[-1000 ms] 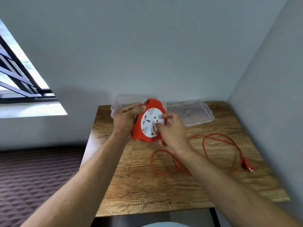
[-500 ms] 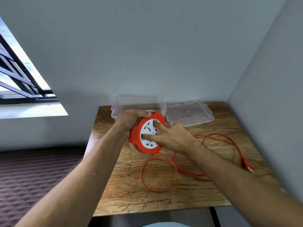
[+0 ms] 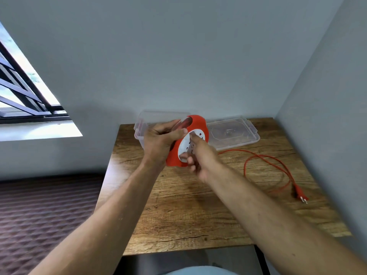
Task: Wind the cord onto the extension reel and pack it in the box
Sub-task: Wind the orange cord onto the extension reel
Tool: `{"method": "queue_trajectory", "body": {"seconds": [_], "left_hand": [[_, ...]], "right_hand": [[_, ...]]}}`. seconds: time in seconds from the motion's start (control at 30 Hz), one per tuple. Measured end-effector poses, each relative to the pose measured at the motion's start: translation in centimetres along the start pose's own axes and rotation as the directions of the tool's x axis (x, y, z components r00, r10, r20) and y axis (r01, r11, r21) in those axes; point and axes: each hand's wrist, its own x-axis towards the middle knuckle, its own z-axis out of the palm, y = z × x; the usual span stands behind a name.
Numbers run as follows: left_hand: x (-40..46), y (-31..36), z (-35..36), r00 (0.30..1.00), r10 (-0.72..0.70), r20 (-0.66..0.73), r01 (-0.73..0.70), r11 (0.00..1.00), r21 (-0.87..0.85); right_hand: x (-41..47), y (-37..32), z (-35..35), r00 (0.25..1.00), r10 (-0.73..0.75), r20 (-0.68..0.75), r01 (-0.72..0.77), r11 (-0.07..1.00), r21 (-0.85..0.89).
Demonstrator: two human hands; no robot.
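Extension reel (image 3: pixel 195 129), orange with white socket face: held tilted above the far bench (image 3: pixel 178 205). Left hand (image 3: pixel 160 141) grips its rim, fingers curled round. Right hand (image 3: pixel 200 157) blurred, index fingertip on the socket face. Cord (image 3: pixel 264 161): loose loop on the bench, right, ending at plug (image 3: pixel 299 194). Clear box (image 3: pixel 143 124): behind the left hand, partly hidden. Lid (image 3: pixel 232 133): right of the reel.

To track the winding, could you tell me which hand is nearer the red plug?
Right. The right hand is at the reel's white face, nearer the red plug; the left hand grips the reel's far side.
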Motion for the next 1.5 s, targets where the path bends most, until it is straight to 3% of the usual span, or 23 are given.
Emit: {"method": "queue_trajectory", "body": {"seconds": [0.07,0.17,0.2,0.23,0.3,0.37,0.43,0.5,0.6,0.7,0.8,0.97,1.13,1.2,1.3,1.33,1.37,1.43,1.5], "left_hand": [[0.2,0.3,-0.4,0.999,-0.018,-0.037,0.017,0.999,-0.043],[0.7,0.6,-1.0,0.992,-0.077,-0.104,0.07,0.995,-0.065],[1.0,0.7,-1.3,0.985,-0.115,-0.132,0.105,0.991,-0.079],[1.2,0.8,-1.6,0.978,-0.153,-0.14,0.142,0.986,-0.084],[1.5,0.8,-2.0,0.976,-0.187,-0.108,0.181,0.982,-0.06],[1.7,0.9,-2.3,0.98,-0.19,-0.068,0.189,0.982,-0.019],[1.8,1.1,-2.5,0.982,-0.189,0.02,0.188,0.981,0.035],[1.9,1.2,-2.6,0.961,-0.244,0.126,0.235,0.968,0.084],[2.2,1.0,-2.8,0.94,-0.322,0.111,0.303,0.94,0.155],[2.0,0.3,-2.6,0.924,-0.376,0.068,0.36,0.917,0.169],[1.7,-0.1,-2.3,0.937,-0.345,0.061,0.333,0.932,0.145],[1.6,-0.5,-1.9,0.965,-0.258,0.033,0.256,0.964,0.073],[0.9,-1.0,-2.0,0.986,-0.165,-0.002,0.165,0.986,0.004],[0.6,-1.2,-2.0,0.987,-0.162,0.002,0.162,0.987,-0.021],[0.4,-1.3,-2.2,0.99,-0.141,-0.019,0.141,0.989,-0.043],[0.3,-1.3,-2.1,0.991,-0.13,-0.026,0.129,0.99,-0.049],[0.3,-1.3,-2.0,0.992,-0.121,-0.032,0.119,0.991,-0.055],[0.0,-1.4,-1.7,0.993,-0.105,-0.044,0.101,0.992,-0.08],[-0.2,-1.5,-1.5,0.994,-0.086,-0.064,0.078,0.99,-0.114]], "right_hand": [[-0.4,-0.3,-0.5,0.997,-0.042,0.066,0.046,0.997,-0.059],[-0.6,-0.6,-1.8,0.969,-0.203,0.138,0.239,0.908,-0.344],[-0.5,-0.6,-2.3,0.938,-0.319,0.138,0.345,0.803,-0.487],[-0.2,-0.5,-2.8,0.868,-0.475,0.145,0.448,0.624,-0.64],[0.1,-0.3,-3.8,0.611,-0.725,0.317,0.573,0.129,-0.81],[0.5,-0.2,-4.4,0.394,-0.668,0.631,0.624,-0.31,-0.717],[0.9,-0.4,-5.0,0.287,-0.454,0.843,0.591,-0.609,-0.529],[1.3,-0.6,-5.5,0.282,-0.299,0.912,0.545,-0.732,-0.409],[2.1,-0.4,-5.8,0.279,-0.215,0.936,0.492,-0.805,-0.331],[2.7,0.2,-5.5,0.29,-0.207,0.934,0.474,-0.817,-0.328],[3.0,0.8,-5.4,0.308,-0.286,0.907,0.467,-0.786,-0.406],[2.6,2.4,-4.0,0.306,-0.675,0.671,0.547,-0.452,-0.704],[2.6,3.5,-3.2,0.366,-0.787,0.496,0.603,-0.206,-0.771],[2.7,3.6,-3.3,0.372,-0.787,0.492,0.614,-0.19,-0.766],[2.8,3.3,-3.2,0.347,-0.784,0.514,0.58,-0.252,-0.775],[2.7,3.2,-3.0,0.372,-0.797,0.476,0.575,-0.205,-0.792],[2.5,3.1,-2.8,0.428,-0.813,0.395,0.58,-0.088,-0.81],[2.1,2.8,-2.1,0.619,-0.767,0.169,0.566,0.285,-0.774],[1.9,2.6,-1.5,0.746,-0.662,0.072,0.524,0.518,-0.676]]}}
